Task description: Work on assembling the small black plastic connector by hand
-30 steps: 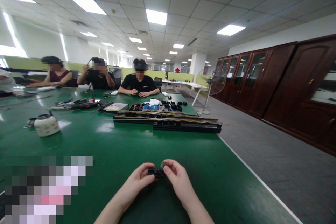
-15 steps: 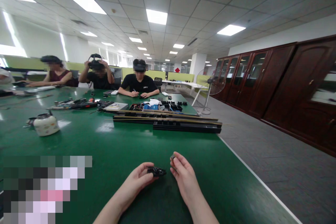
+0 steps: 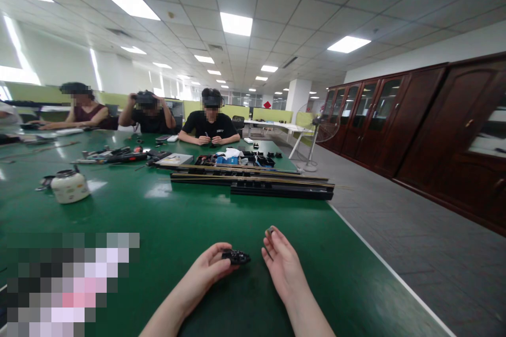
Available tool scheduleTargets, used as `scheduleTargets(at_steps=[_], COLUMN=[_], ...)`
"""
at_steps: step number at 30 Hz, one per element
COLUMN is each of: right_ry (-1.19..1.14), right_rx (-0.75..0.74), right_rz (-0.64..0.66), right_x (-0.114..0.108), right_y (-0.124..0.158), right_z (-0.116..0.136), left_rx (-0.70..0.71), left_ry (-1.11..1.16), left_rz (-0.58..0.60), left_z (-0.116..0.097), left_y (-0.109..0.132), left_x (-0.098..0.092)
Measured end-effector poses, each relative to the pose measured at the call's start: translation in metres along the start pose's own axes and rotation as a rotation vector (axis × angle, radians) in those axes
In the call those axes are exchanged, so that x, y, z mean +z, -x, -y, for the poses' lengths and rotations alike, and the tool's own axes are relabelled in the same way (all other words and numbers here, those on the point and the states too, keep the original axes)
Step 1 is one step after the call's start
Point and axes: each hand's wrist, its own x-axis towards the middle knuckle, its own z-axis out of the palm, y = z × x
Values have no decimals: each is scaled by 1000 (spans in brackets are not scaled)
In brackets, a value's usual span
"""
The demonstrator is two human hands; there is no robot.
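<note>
My left hand (image 3: 213, 266) grips a small black mechanical part (image 3: 236, 257) between thumb and fingers, just over the green table. The part has a knobbly surface, and its exact kind is too small to make out. To its right, my right hand (image 3: 282, 258) pinches a small greyish piece (image 3: 270, 231) between thumb and forefinger, its other fingers loosely curled. The two hands are apart, and the piece does not touch the black part.
Long black rails (image 3: 280, 191) with thin brass-coloured rods lie across the green table (image 3: 190, 216). Behind them are a bin with blue and white items (image 3: 229, 157) and tools (image 3: 118, 157). A white jar (image 3: 70, 187) stands left. Co-workers sit opposite; one person (image 3: 209, 124) holds a pen.
My right hand has moved a little to the right with the greyish piece, away from the black part. My left hand stays put. The person opposite has drawn both hands together.
</note>
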Motion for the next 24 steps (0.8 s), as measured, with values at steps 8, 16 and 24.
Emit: scheduleTargets(at_steps=[8,16,24], right_ry=[-78,-192,-126], right_rx=[24,65,39], right_rz=[-39,-81,-26], right_x=[-5,-4,2], right_y=[-5,-4,1], right_z=[0,2,3], left_rx=[-12,-2,24], left_ry=[-46,-38,-29], left_rz=[-2,-10,30], left_z=[1,1,-2], left_y=[-1,0,1], left_x=[-4,-3,1])
